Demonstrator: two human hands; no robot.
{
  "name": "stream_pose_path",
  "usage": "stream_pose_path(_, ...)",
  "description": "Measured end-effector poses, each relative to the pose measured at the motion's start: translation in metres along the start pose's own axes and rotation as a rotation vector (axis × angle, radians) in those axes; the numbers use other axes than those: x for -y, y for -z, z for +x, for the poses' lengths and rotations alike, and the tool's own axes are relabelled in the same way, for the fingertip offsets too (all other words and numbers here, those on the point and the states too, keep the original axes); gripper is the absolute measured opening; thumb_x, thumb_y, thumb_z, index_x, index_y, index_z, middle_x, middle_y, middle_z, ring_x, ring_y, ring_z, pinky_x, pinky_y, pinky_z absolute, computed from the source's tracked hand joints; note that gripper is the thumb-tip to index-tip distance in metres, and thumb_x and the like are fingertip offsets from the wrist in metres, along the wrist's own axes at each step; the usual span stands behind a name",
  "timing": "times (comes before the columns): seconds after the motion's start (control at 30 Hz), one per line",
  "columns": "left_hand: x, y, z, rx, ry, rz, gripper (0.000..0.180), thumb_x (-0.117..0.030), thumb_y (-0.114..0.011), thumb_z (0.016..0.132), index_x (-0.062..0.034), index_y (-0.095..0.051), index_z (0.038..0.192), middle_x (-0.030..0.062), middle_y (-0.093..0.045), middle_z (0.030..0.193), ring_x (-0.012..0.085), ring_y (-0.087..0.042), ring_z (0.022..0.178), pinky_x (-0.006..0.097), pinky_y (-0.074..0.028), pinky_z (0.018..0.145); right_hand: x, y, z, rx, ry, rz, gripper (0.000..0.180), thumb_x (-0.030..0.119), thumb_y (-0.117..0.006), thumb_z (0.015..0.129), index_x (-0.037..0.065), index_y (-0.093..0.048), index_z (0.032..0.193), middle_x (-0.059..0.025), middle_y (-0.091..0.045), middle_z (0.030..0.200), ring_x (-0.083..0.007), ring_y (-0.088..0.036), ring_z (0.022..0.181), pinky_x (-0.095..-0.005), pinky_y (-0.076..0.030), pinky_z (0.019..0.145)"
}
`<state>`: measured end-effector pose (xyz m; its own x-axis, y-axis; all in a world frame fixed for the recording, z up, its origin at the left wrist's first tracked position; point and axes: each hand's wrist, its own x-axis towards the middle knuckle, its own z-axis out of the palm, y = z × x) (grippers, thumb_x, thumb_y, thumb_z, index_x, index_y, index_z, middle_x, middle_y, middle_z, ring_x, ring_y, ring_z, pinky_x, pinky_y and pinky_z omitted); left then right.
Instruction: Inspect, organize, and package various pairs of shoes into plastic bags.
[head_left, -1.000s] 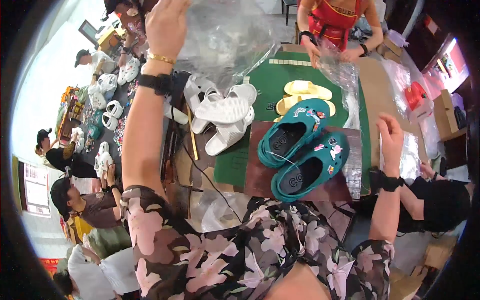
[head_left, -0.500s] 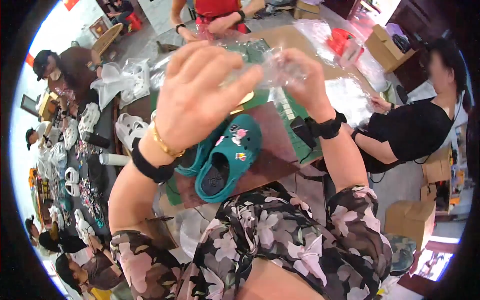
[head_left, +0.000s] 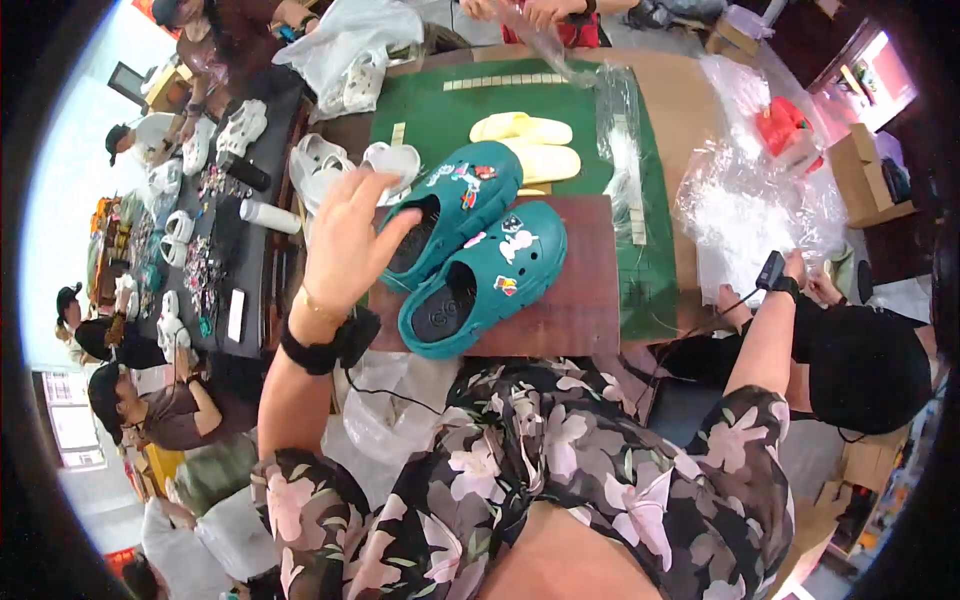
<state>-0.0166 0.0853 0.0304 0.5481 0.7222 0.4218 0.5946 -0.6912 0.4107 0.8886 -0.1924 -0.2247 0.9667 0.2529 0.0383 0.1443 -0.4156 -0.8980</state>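
Two teal clogs with charms on their uppers stand side by side on a brown board (head_left: pixel 585 280), heels toward me. My left hand (head_left: pixel 345 235) is held over the heel of the left clog (head_left: pixel 470 195), fingers stretched and thumb apart. Whether it touches that clog, I cannot tell. The right clog (head_left: pixel 500 275) is nearer to me. My right arm reaches far to the right. There my right hand (head_left: pixel 793 268), its fingers mostly hidden, is at the lower edge of a pile of clear plastic bags (head_left: pixel 740 210).
Yellow slippers (head_left: pixel 540 160) lie on the green tabletop (head_left: pixel 430 100) beyond the clogs. Grey-white clogs (head_left: pixel 320 165) are to the left, near a white bottle (head_left: pixel 270 216). A co-worker in black (head_left: pixel 865 365) is close on the right, hands near mine. Another person handles plastic film across the table.
My hands, raised together with clear plastic between them before, are now apart. The right has gone far right to the bags; the left has come down by the clogs. The view has shifted.
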Motion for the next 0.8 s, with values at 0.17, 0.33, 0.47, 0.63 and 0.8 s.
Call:
stream_pose_path(0.17, -0.010, -0.029, -0.042, 0.281, 0.085, 0.170, 0.052, -0.020, -0.078, 0.068, 0.0008, -0.059, 0.112, 0.0192, -0.061, 0.108, 0.0359, -0.058, 0.102, 0.041, -0.045, 0.089, 0.009, -0.123, -0.153, 0.013, -0.555, 0.630, 0.054, 0.040, -0.066, 0.081, -0.005, -0.057, 0.109, -0.0124, -0.063, 0.099, -0.0250, -0.061, 0.083, -0.0369, -0.049, 0.075)
stream_pose_path(0.33, -0.002, -0.032, -0.046, 0.427, 0.156, 0.371, 0.062, -0.020, -0.080, 0.063, 0.0005, -0.057, 0.117, 0.0200, -0.062, 0.109, 0.0368, -0.060, 0.100, 0.042, -0.047, 0.086, 0.076, -0.142, -0.233, 0.081, -0.514, 0.499, 0.064, 0.042, -0.070, 0.079, -0.004, -0.053, 0.120, -0.0151, -0.060, 0.106, -0.0281, -0.060, 0.085, -0.0417, -0.049, 0.072)
stream_pose_path(0.47, 0.011, -0.041, -0.029, 0.549, 0.131, 0.355, 0.058, -0.019, -0.076, 0.064, 0.0035, -0.057, 0.113, 0.0215, -0.064, 0.102, 0.0384, -0.061, 0.092, 0.041, -0.049, 0.080, 0.042, -0.126, -0.259, 0.283, -0.567, 0.452, 0.053, 0.037, -0.068, 0.083, 0.001, -0.055, 0.119, -0.0136, -0.060, 0.111, -0.0273, -0.060, 0.093, -0.0381, -0.048, 0.076)
stream_pose_path(0.63, 0.016, -0.045, -0.037, 0.515, 0.164, 0.297, 0.039, -0.020, -0.072, 0.069, 0.0019, -0.056, 0.096, 0.0190, -0.058, 0.080, 0.0369, -0.057, 0.073, 0.040, -0.046, 0.064, 0.067, -0.113, -0.361, 0.659, -0.506, 0.591, 0.030, 0.023, -0.059, 0.092, 0.001, -0.058, 0.112, -0.0077, -0.064, 0.103, -0.0194, -0.061, 0.095, -0.0315, -0.049, 0.083)
stream_pose_path(0.8, 0.011, -0.051, -0.033, 0.524, 0.203, 0.226, 0.033, -0.020, -0.071, 0.072, 0.0007, -0.053, 0.090, 0.0175, -0.054, 0.070, 0.0320, -0.050, 0.057, 0.038, -0.040, 0.054, 0.031, -0.077, -0.400, 0.598, -0.595, 0.390, 0.028, 0.024, -0.057, 0.092, 0.005, -0.059, 0.113, -0.0047, -0.064, 0.102, -0.0146, -0.061, 0.090, -0.0276, -0.048, 0.079)
